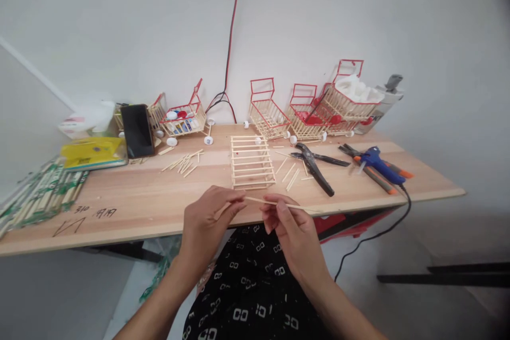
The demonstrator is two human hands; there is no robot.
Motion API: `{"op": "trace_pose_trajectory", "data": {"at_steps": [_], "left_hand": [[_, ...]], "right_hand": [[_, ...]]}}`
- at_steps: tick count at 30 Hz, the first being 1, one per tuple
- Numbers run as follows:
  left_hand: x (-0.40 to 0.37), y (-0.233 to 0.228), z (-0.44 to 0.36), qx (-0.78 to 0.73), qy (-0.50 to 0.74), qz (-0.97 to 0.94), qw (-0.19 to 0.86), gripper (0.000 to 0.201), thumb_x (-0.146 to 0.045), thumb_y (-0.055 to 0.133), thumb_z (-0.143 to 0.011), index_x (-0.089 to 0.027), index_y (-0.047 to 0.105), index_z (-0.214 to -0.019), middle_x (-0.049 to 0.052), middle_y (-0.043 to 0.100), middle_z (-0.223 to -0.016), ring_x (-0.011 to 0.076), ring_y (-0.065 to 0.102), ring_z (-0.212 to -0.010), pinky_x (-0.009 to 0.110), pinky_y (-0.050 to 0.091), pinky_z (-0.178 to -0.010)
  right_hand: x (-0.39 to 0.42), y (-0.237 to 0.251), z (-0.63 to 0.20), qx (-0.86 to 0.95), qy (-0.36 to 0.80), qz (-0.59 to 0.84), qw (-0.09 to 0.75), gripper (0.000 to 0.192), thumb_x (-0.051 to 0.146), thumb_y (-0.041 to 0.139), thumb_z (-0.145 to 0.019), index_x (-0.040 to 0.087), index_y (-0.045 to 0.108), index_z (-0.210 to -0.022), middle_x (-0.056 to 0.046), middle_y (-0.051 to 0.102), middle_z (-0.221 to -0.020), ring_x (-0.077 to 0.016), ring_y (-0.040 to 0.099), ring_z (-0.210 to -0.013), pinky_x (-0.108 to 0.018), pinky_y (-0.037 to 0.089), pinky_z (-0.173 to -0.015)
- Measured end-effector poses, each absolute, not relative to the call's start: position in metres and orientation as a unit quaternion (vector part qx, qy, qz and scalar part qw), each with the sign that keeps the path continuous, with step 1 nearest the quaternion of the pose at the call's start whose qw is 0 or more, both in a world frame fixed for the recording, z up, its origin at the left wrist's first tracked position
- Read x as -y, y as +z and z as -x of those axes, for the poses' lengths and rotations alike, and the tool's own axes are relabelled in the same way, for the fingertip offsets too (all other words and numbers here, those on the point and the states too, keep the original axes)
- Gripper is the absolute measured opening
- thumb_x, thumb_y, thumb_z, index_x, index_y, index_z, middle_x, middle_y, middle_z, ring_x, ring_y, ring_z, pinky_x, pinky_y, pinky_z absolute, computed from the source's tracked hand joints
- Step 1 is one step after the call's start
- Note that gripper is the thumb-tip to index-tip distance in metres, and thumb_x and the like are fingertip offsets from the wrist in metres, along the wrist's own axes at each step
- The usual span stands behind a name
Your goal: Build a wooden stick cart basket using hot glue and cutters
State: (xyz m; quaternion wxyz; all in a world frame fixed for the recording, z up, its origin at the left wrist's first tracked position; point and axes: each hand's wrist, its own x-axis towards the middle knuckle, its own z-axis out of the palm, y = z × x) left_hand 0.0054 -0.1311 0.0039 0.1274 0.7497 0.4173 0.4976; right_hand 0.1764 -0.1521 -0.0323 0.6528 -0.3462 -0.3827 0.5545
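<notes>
A thin wooden stick (255, 200) is held level just over the table's front edge. My left hand (209, 218) pinches its left end between thumb and fingers. My right hand (297, 228) grips it farther along with the thumb on top, and the right end sticks out past the fingers. Just beyond my hands lies a slatted wooden frame (252, 163) built of similar sticks. Short cut sticks (292, 179) are scattered to its right, and another loose pile of sticks (184, 163) lies to its left.
Black-handled cutters (314, 168), orange-handled pliers (376, 178) and a blue glue gun (380, 164) with a hanging cord lie right. Several miniature stick carts (268, 116) stand along the wall. A phone (137, 130), yellow packet (93, 152) and green-wrapped stick bundles (45, 191) are left.
</notes>
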Motion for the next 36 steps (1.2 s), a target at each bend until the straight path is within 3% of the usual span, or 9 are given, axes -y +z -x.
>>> {"op": "trace_pose_trajectory", "data": {"at_steps": [7, 11, 13, 17, 22, 28, 36], "left_hand": [[0.132, -0.008, -0.016, -0.401, 0.498, -0.769, -0.011, 0.012, -0.009, 0.063, -0.088, -0.017, 0.068, -0.094, 0.006, 0.075, -0.086, 0.0170, 0.067, -0.081, 0.029, 0.052, -0.077], [0.134, -0.016, -0.023, -0.417, 0.495, -0.762, -0.029, 0.013, -0.007, 0.060, -0.087, -0.017, 0.068, -0.088, 0.005, 0.073, -0.079, 0.0176, 0.066, -0.076, 0.029, 0.050, -0.076], [0.138, -0.018, -0.027, -0.444, 0.482, -0.754, 0.031, 0.015, -0.010, 0.058, -0.088, -0.017, 0.070, -0.085, 0.005, 0.072, -0.077, 0.0175, 0.066, -0.075, 0.028, 0.049, -0.074], [0.149, -0.015, -0.032, -0.488, 0.434, -0.712, 0.260, 0.020, -0.021, 0.057, -0.090, -0.018, 0.071, -0.077, 0.002, 0.070, -0.071, 0.0158, 0.064, -0.067, 0.025, 0.046, -0.064], [0.147, -0.008, -0.036, -0.486, 0.456, -0.586, 0.461, 0.019, -0.031, 0.064, -0.085, -0.017, 0.073, -0.076, 0.004, 0.073, -0.074, 0.0170, 0.064, -0.070, 0.026, 0.047, -0.066], [0.126, -0.008, -0.043, -0.451, 0.490, -0.479, 0.572, 0.029, -0.040, 0.072, -0.079, -0.014, 0.070, -0.066, 0.003, 0.066, -0.063, 0.0117, 0.054, -0.057, 0.023, 0.042, -0.058], [0.115, -0.015, -0.050, -0.412, 0.543, -0.395, 0.616, 0.027, -0.040, 0.079, -0.072, -0.013, 0.075, -0.079, 0.004, 0.069, -0.065, 0.0110, 0.056, -0.058, 0.023, 0.043, -0.058]], "right_hand": [[0.154, -0.033, -0.178, 0.392, 0.547, 0.403, 0.621, 0.025, 0.041, 0.064, -0.092, 0.022, 0.079, -0.095, -0.006, 0.071, -0.087, -0.0137, 0.057, -0.069, -0.028, 0.046, -0.062], [0.150, -0.028, -0.183, 0.435, 0.516, 0.430, 0.599, 0.027, 0.044, 0.064, -0.092, 0.021, 0.077, -0.090, -0.005, 0.069, -0.084, -0.0137, 0.056, -0.066, -0.028, 0.045, -0.061], [0.144, -0.021, -0.186, 0.478, 0.485, 0.451, 0.577, 0.027, 0.045, 0.063, -0.092, 0.021, 0.076, -0.091, -0.003, 0.066, -0.078, -0.0125, 0.053, -0.062, -0.027, 0.041, -0.058], [0.127, -0.003, -0.191, 0.563, 0.429, 0.495, 0.504, 0.030, 0.046, 0.063, -0.089, 0.020, 0.076, -0.082, 0.002, 0.056, -0.064, -0.0111, 0.043, -0.057, -0.025, 0.033, -0.053], [0.102, 0.011, -0.190, 0.648, 0.378, 0.519, 0.409, 0.032, 0.041, 0.057, -0.088, 0.019, 0.066, -0.067, 0.003, 0.051, -0.058, -0.0111, 0.042, -0.055, -0.026, 0.032, -0.055], [0.069, 0.022, -0.193, 0.731, 0.271, 0.518, 0.351, 0.045, 0.043, 0.056, -0.086, 0.020, 0.036, -0.053, 0.005, 0.032, -0.052, -0.0104, 0.031, -0.054, -0.027, 0.024, -0.053], [0.040, 0.041, -0.185, 0.782, 0.173, 0.552, 0.232, 0.041, 0.030, 0.056, -0.084, 0.021, 0.032, -0.052, 0.005, 0.031, -0.050, -0.0108, 0.029, -0.052, -0.030, 0.020, -0.054]]}}
